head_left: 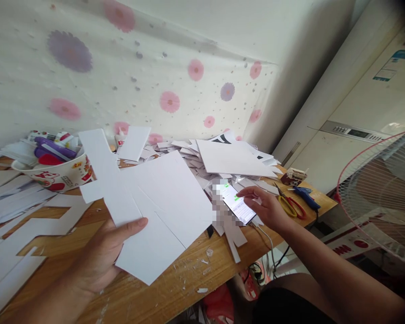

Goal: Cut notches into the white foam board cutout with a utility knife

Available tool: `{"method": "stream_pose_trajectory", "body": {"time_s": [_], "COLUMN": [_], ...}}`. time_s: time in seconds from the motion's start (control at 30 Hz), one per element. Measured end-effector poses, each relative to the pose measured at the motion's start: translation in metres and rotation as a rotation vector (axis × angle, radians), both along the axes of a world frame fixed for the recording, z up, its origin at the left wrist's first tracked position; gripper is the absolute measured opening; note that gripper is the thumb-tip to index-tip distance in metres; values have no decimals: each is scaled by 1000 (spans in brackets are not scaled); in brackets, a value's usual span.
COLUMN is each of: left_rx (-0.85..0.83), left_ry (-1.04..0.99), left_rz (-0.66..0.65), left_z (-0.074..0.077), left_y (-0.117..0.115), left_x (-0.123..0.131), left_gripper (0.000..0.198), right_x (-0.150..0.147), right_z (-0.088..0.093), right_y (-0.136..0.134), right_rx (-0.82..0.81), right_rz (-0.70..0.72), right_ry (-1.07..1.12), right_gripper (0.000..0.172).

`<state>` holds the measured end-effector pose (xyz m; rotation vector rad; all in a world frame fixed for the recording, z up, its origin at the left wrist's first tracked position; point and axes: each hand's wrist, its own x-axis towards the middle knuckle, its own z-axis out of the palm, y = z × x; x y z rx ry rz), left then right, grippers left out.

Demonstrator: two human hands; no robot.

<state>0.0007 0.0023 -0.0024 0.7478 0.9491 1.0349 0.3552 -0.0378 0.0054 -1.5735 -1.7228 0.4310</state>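
My left hand [103, 256] grips the near edge of a large white cut cardboard sheet [162, 211], thumb on top, holding it above the wooden table [175, 292]. My right hand [266, 209] rests on a lit phone [236, 202] that lies on white card pieces at the table's right side. Its fingers curl around the phone's right edge and the thumb touches the screen. A cable runs down from the phone over the table edge.
A heap of white card pieces [229, 157] covers the back of the table. Red-and-yellow scissors [290, 204] and a blue glue gun [305, 195] lie at the right end. A bowl [60, 173] with markers stands left. A fan [381, 193] is at right.
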Motion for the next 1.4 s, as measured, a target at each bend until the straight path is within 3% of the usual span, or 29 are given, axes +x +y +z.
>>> {"method": "stream_pose_trajectory", "body": {"time_s": [0.1, 0.2, 0.27, 0.4, 0.57, 0.73, 0.9, 1.4], "left_rx": [22, 36, 36, 38, 50, 8, 12, 88], "left_ry": [-31, -37, -44, -80, -116, -157, -184, -250], "left_rz": [-44, -70, -81, -85, -75, -99, -124, -173], "left_z": [2, 7, 10, 12, 7, 6, 9, 2], "left_y": [-2, -6, -7, -8, -6, -7, -8, -8], "left_x": [0, -1, -1, 0, 1, 1, 1, 3], "left_gripper": [61, 64, 66, 58, 47, 41, 44, 54], "right_x": [-41, -79, -98, -118, -126, -127, -126, -129], "right_z": [11, 16, 13, -1, -10, -6, 0, -4], "right_y": [-11, -19, -21, -20, -20, -21, -22, -21], "right_rx": [-154, -291, -301, -253, -234, -241, -243, -191], "right_rz": [200, 313, 304, 143, 151, 196, 203, 158], "right_ry": [147, 307, 444, 637, 885, 1046, 1095, 1028], "right_gripper": [35, 43, 41, 40, 41, 49, 52, 29]}}
